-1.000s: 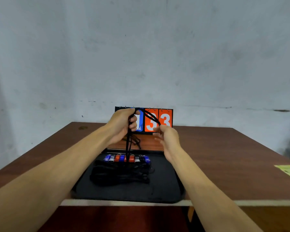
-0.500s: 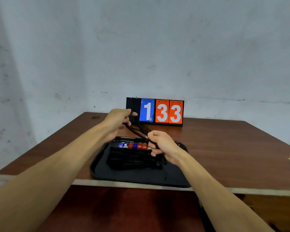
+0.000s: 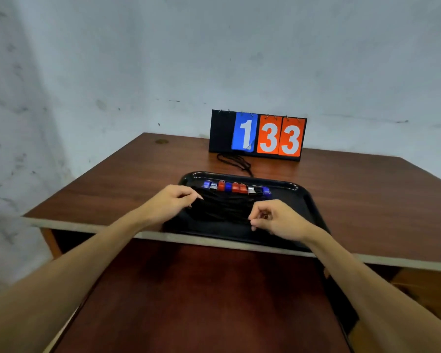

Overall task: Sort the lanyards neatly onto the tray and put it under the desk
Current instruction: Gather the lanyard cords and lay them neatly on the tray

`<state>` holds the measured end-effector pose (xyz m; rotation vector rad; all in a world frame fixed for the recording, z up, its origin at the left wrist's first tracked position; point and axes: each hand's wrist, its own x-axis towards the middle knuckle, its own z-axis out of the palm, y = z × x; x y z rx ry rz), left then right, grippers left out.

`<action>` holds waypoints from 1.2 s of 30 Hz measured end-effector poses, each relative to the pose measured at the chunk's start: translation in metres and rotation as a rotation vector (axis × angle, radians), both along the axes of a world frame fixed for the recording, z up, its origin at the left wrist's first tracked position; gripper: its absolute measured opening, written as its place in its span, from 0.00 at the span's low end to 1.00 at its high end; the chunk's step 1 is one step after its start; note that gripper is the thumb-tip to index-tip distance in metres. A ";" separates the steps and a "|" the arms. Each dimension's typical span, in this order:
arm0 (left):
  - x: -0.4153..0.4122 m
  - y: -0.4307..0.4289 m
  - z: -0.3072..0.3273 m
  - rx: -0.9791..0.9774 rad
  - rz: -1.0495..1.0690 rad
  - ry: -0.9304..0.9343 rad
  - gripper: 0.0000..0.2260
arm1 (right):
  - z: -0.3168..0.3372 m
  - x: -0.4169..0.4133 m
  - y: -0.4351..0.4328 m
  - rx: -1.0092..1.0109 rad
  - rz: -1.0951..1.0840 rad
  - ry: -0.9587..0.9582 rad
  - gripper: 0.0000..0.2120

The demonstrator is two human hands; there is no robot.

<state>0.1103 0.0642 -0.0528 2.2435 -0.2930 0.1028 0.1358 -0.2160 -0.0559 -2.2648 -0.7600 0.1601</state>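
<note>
Sorting nearly done: lanyards bundled on tray; one cord loose on far worktop. Left hand and right hand pinch cords. Stowing remains.

A bare, plain workroom rather than a home: a stained, whitewashed wall meets in a corner behind a brown wooden bench. A flip scoreboard reading 133 stands at the bench's far edge, like a numbered recording setup.
</note>
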 end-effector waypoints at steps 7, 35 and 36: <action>-0.006 0.008 -0.015 0.136 -0.025 -0.154 0.06 | -0.012 0.006 -0.011 0.021 -0.050 -0.107 0.06; -0.009 0.004 -0.028 -0.056 0.144 -0.175 0.11 | -0.017 0.003 -0.011 -0.009 -0.296 -0.197 0.05; -0.008 0.003 -0.028 -0.058 0.156 -0.179 0.10 | -0.017 0.003 -0.010 -0.012 -0.299 -0.197 0.05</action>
